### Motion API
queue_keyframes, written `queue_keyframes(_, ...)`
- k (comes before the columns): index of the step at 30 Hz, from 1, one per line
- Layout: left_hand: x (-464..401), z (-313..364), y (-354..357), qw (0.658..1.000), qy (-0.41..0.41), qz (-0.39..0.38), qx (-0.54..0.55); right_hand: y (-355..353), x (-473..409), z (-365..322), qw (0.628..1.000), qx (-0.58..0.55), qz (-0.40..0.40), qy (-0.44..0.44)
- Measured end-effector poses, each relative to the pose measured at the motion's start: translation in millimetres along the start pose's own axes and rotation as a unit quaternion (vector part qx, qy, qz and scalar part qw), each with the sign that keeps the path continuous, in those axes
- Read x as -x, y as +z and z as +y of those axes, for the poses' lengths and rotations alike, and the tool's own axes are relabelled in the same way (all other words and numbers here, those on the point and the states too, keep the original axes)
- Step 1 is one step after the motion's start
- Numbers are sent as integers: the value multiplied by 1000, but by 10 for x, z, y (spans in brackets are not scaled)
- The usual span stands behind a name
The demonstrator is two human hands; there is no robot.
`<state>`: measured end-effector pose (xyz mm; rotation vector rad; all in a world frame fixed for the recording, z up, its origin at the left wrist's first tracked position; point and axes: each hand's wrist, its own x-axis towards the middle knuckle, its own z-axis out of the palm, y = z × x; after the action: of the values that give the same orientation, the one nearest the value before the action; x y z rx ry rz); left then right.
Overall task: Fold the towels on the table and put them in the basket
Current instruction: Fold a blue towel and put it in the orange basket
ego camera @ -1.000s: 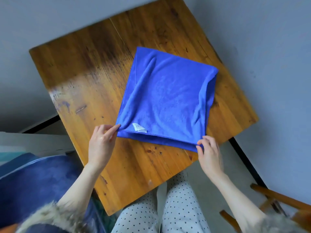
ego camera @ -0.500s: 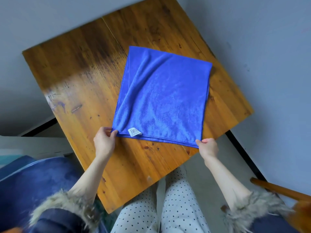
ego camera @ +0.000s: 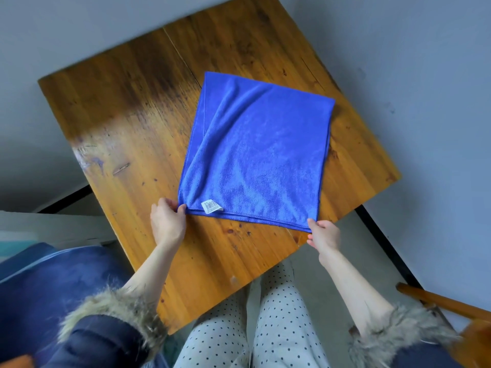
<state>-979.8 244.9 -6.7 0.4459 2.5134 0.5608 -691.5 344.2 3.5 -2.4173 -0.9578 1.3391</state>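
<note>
A blue towel (ego camera: 260, 152), folded over once, lies flat on the wooden table (ego camera: 138, 123) with a white label near its near-left corner. My left hand (ego camera: 167, 221) pinches that near-left corner between thumb and fingers. My right hand (ego camera: 324, 235) pinches the near-right corner, close to the table's near-right edge. Long creases run along the towel's left side. No basket is in view.
A dark blue fabric mass (ego camera: 47, 282) sits low at the left beside the table. A wooden chair part (ego camera: 446, 304) juts in at the lower right. My legs in dotted trousers (ego camera: 255, 328) are below the table's near corner. Grey floor surrounds the table.
Both hands closed on the towel's near corners and drew them slightly toward me. The bulging fold on the right side has flattened and the towel lies smoother.
</note>
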Motion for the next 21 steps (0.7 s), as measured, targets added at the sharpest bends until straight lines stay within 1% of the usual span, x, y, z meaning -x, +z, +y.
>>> queue_keyframes(3,47,-10,12,999,30,18,14,3,-21,-30,1000,-26,1,16)
queue_keyframes(5,46,1,9,999,29,25,30,-2,-34,-34,999,-39,0,31)
queue_keyframes(8,19,29,-15,996,-15,27,81,-31,-43,-30,996,-74,-5,49)
queue_keyframes(10,-9,45,-43,986,-66,16,152,-75,-35,-41,991,-116,-27,67)
queue_keyframes(11,-25,49,-58,973,-99,9,207,-104,-31,-51,986,-140,-45,78)
queue_keyframes(12,-37,53,-81,953,-136,0,271,-133,-28,-63,981,-163,-65,87)
queue_keyframes(14,-50,56,-130,904,-195,-22,381,-192,-20,-88,970,-198,-93,104)
queue_keyframes(16,-56,48,-182,866,-227,-49,444,-242,-9,-108,963,-222,-104,111)
queue_keyframes(18,-57,36,-227,846,-239,-89,468,-274,-8,-119,958,-240,-107,114)
queue_keyframes(21,-73,3,-264,842,-251,-132,459,-304,-7,-131,946,-271,-113,139)
